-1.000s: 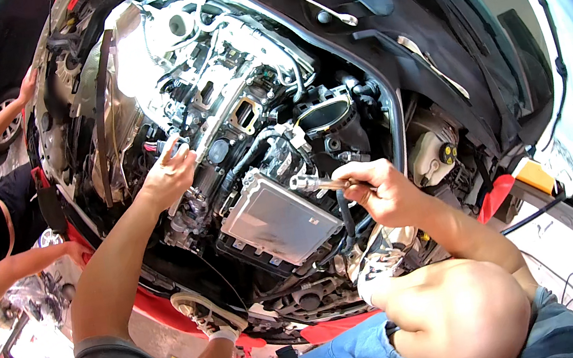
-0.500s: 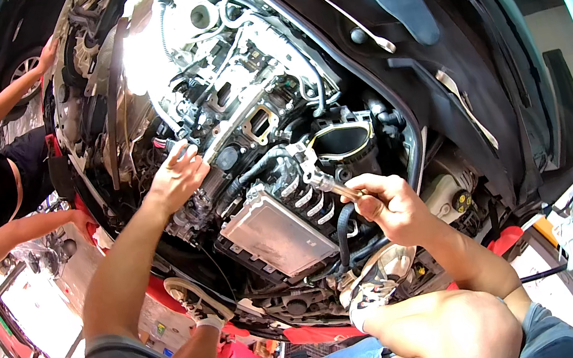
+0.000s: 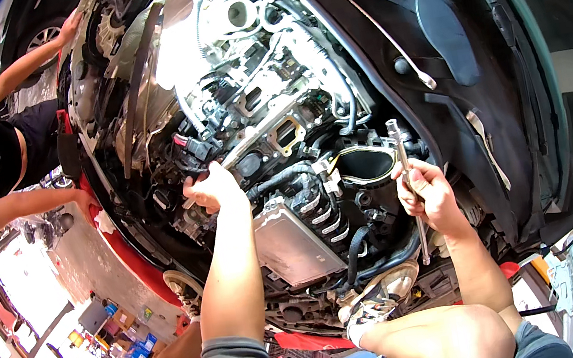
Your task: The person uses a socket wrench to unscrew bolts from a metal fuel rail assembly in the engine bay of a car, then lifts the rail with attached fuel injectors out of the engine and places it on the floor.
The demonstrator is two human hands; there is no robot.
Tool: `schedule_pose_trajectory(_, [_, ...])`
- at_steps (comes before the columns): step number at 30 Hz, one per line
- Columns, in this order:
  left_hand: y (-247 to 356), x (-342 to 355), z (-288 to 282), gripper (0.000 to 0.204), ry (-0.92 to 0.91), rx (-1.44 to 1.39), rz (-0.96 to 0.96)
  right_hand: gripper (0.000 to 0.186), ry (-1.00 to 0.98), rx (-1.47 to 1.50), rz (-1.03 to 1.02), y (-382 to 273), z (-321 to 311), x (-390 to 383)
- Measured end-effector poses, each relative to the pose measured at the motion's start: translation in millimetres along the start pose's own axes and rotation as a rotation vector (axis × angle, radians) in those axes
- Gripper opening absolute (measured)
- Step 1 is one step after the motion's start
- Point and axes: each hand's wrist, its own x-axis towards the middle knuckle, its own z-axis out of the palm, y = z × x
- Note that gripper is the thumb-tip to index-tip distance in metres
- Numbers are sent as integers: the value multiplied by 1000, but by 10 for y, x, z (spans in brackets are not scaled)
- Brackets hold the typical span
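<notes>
In an open engine bay, my left hand (image 3: 214, 190) reaches down onto the left front side of the engine (image 3: 252, 147). Its fingers are curled, and whatever they may hold is hidden beneath them. A black connector with a red part (image 3: 194, 148) lies just beyond that hand. My right hand (image 3: 431, 194) grips a long silver socket wrench (image 3: 402, 154) near its middle. The tool stands nearly upright in the picture, its socket end up, over the bay's right side. Left of it are a black oval duct opening (image 3: 366, 164) and a flat silver module (image 3: 296, 244).
At the far left another person (image 3: 2, 162) leans on the car's edge with both hands. Two light-coloured long tools, one slim (image 3: 391, 37) and one shorter (image 3: 488, 149), lie on the black cowl. My shoe (image 3: 385, 290) rests at the bay's front edge. Boxes (image 3: 131, 354) stand on the floor.
My right hand has lifted the socket wrench away from the engine to the right and turned it upright. My left hand has moved down and right along the engine's front side. The view has shifted.
</notes>
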Motion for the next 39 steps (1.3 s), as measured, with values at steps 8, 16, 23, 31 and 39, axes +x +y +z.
schedule_pose_trajectory(8, [49,-108,-17,51,-3,-22,109,28,-3,17,14,39,-105,61])
schedule_pose_trajectory(16, [-31,-95,49,52,86,-37,57,27,-43,75,19,68,-141,88])
schedule_pose_trajectory(23, [41,-191,66,45,181,80,102,25,-66,121,55,121,-203,153])
schedule_pose_trajectory(31, [36,-165,74,41,129,30,102,27,-135,187,58,117,-238,155])
schedule_pose_trajectory(39, [-36,-119,90,41,148,-110,109,27,-137,187,63,114,-223,151])
